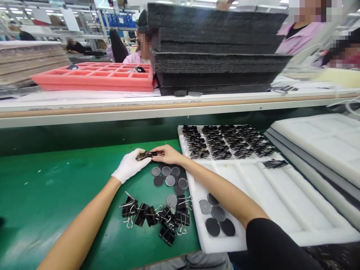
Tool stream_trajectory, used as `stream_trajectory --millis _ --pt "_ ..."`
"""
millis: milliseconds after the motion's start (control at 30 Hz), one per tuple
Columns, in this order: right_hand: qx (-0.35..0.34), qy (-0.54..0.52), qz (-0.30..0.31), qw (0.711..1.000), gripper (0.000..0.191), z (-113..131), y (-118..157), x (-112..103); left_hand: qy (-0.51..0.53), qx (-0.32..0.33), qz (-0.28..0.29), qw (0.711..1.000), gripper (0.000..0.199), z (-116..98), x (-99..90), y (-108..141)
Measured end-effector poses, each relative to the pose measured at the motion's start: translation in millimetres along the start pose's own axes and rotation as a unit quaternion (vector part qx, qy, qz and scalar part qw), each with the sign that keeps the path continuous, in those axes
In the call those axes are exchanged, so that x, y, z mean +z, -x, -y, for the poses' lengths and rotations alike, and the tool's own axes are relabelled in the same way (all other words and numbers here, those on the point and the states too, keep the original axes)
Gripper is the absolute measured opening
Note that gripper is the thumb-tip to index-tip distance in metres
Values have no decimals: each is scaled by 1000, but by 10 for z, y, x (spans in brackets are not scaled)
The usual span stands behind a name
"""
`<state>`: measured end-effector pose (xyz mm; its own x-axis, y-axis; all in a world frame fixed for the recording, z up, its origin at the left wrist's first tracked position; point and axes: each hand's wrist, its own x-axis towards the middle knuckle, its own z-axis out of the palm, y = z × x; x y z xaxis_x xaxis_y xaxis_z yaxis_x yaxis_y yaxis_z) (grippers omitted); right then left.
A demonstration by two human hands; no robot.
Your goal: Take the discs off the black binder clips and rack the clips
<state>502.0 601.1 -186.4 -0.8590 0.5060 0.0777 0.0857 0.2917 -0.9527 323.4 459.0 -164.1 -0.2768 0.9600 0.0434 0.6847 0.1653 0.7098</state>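
In the head view my left hand (pixel 129 165), in a white glove, is closed on one end of a black binder clip piece (pixel 150 155). My bare right hand (pixel 168 154) pinches its other end; the fingers partly hide it, and I cannot tell whether it is one clip or more. Just below my hands lie several round grey and black discs (pixel 170 180) on the green table (pixel 70 195). Closer to me is a loose pile of black binder clips (pixel 152 215) with silver wire handles.
On the right a white foam tray (pixel 270 195) holds several discs (pixel 218 213) and a clip cluster (pixel 274 164). Behind it stands a tray packed with rows of clips (pixel 225 142). White foam sheets (pixel 323 131) lie far right. A shelf carries black foam (pixel 219 45) and a pink tray (pixel 95 78).
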Motion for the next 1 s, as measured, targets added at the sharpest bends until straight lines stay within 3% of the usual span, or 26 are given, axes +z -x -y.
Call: stream_trajectory --millis 233,467,567,667,800,900,1000 --pt "-30 58 -4 998 40 27 -38 25 -38 7 -1 999 48 67 -8 -31" --pt "-79 198 26 977 34 201 -13 -35 -60 6 -23 998 57 -15 -31 -26" --pt "-84 281 50 955 32 402 40 -34 -77 11 -30 997 59 -26 -46 -16" --pt "-91 398 63 911 28 645 212 -63 -90 44 -22 995 56 11 -58 -11" --pt "-124 520 15 845 24 915 807 -397 -53 101 11 993 57 94 -79 -53" --pt "-131 493 -63 858 30 1012 1554 -945 -50 103 14 993 53 126 -86 -95" --pt "-100 431 -103 891 26 1010 2408 -1618 -61 82 11 995 42 127 -80 -115"
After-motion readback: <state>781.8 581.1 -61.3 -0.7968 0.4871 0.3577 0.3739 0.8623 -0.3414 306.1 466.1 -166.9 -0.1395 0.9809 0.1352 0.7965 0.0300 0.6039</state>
